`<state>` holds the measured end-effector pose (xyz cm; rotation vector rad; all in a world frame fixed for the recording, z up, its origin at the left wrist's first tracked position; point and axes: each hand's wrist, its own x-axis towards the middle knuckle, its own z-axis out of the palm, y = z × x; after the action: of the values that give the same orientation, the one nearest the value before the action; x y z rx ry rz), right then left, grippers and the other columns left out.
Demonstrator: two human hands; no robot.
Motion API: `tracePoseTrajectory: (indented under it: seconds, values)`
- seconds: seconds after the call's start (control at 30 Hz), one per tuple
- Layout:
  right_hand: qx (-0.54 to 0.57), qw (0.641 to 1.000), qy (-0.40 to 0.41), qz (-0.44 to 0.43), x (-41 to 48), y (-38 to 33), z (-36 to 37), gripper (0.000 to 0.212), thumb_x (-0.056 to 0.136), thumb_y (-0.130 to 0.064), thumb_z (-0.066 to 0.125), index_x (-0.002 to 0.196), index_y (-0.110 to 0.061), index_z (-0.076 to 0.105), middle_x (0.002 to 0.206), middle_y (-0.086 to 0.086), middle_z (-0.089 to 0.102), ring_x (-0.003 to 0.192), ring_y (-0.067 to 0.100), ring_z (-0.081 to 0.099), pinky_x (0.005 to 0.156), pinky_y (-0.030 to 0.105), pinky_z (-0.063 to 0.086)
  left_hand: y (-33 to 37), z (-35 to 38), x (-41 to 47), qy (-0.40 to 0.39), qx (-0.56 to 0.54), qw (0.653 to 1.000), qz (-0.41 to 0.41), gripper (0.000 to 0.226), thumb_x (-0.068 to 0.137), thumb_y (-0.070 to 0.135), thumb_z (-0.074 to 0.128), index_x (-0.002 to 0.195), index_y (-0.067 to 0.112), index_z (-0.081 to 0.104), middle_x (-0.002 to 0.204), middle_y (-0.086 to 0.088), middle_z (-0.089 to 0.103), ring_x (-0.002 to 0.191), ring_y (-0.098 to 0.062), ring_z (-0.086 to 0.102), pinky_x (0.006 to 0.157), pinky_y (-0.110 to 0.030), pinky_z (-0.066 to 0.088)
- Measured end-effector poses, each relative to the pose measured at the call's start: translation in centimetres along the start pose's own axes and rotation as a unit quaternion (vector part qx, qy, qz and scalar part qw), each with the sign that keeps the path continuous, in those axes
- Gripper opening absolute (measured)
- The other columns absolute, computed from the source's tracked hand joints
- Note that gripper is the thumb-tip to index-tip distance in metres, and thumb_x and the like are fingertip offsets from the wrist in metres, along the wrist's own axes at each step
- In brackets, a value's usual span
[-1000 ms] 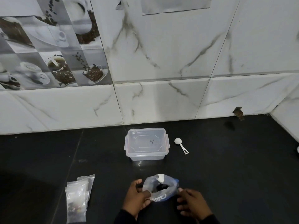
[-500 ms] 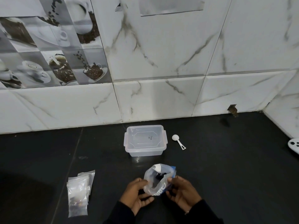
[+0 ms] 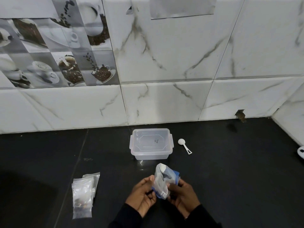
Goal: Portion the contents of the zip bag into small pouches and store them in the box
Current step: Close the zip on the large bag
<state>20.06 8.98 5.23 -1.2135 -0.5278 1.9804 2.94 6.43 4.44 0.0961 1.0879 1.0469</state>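
Though untouched over the last second, worth noting first at far left: pouches (image 3: 83, 195), stacked flat on the bench (image 3: 41, 153), clear, with something dark at the near end of the top one. Well apart from everything else.

Next, left hand (image 3: 142, 194): fingers curled, thumb and fingertips pinching the left edge of the bag (image 3: 162, 181). Has drawn in toward its partner since a second ago, when spread wide to hold the mouth agape.

Behind, near the wall, box (image 3: 151, 143): lid on, side clips down, nothing seen inside. Same spot as before.

Then the bag itself, in front of the box and apart from it: held upright between the two hands, now squeezed tall and narrow, mouth upward and pinched nearly closed. Whether clear of the bench, cannot tell. Contents hidden at present; a dark patch inside a second ago.

Right hand (image 3: 182, 194): fingers curled round the bag's right side, closer in than before.

Right of the box and near it, scoop (image 3: 184, 145): lying on the bench, not picked up.

At the right edge, part of a white object (image 3: 300, 153), too cropped to name.

Reading of all this: still preparation, no portioning begun. Judging by the gathered mouth, probably readying to pour or regrip. Either way, needs a pouch in hand and the box lid off before any storing.
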Motion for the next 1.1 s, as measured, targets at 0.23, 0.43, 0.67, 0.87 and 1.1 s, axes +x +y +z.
tracePoseTrajectory:
  seconds: [0.23, 0.43, 0.67, 0.87, 1.1]
  values:
    - [-0.04, 0.998, 0.021, -0.033, -0.4, 0.0, 0.2, 0.025, 0.084, 0.012, 0.059, 0.108, 0.006, 0.063, 0.084, 0.022, 0.07, 0.058, 0.023, 0.066, 0.045, 0.029, 0.051, 0.4, 0.6, -1.0, 0.028, 0.28, 0.959, 0.022, 0.035, 0.072, 0.034, 0.086, 0.086, 0.007, 0.067, 0.081, -0.008, 0.07, 0.061, -0.009, 0.052, 0.052, -0.021, 0.035]
    - [-0.092, 0.993, 0.049, -0.05, -0.4, 0.6, 0.2, 0.028, 0.081, -0.003, 0.073, 0.108, 0.001, 0.066, 0.083, 0.019, 0.073, 0.056, 0.02, 0.064, 0.044, 0.026, 0.045, 1.1, -0.2, -0.3, 0.06, 0.317, 0.946, 0.04, 0.043, 0.06, 0.032, 0.091, 0.051, 0.024, 0.05, 0.065, -0.007, 0.058, 0.05, -0.011, 0.041, 0.042, -0.022, 0.026]
    - [-0.324, 0.934, 0.102, -0.107, -0.4, 0.7, -0.2, 0.025, 0.071, -0.018, 0.081, 0.088, -0.004, 0.07, 0.069, 0.009, 0.07, 0.052, 0.015, 0.061, 0.041, 0.034, 0.05, 0.1, -0.3, 0.5, 0.186, 0.529, 0.803, 0.201, 0.049, 0.071, 0.002, 0.068, 0.042, 0.018, 0.031, 0.045, 0.006, 0.033, 0.047, -0.01, 0.033, 0.053, -0.029, 0.029]
    - [-0.57, 0.799, 0.16, -0.101, 1.1, 0.5, -0.7, 0.045, 0.072, -0.011, 0.05, 0.113, -0.027, 0.058, 0.105, -0.001, 0.067, 0.1, 0.023, 0.066, 0.084, 0.029, 0.05, -1.1, 1.9, -0.8, 0.123, 0.587, 0.66, 0.452, 0.048, 0.068, -0.005, 0.056, 0.063, 0.033, 0.026, 0.076, 0.015, 0.041, 0.078, -0.013, 0.037, 0.068, -0.013, 0.035]
    - [-0.48, 0.871, 0.02, -0.101, 1.2, -1.9, -0.9, 0.033, 0.057, -0.016, 0.071, 0.086, -0.017, 0.055, 0.075, -0.003, 0.061, 0.065, 0.006, 0.054, 0.06, 0.027, 0.049, -0.2, 1.0, -0.9, 0.089, 0.621, 0.628, 0.46, 0.05, 0.066, -0.002, 0.061, 0.077, 0.037, 0.031, 0.075, 0.018, 0.043, 0.071, -0.009, 0.038, 0.063, -0.018, 0.033]
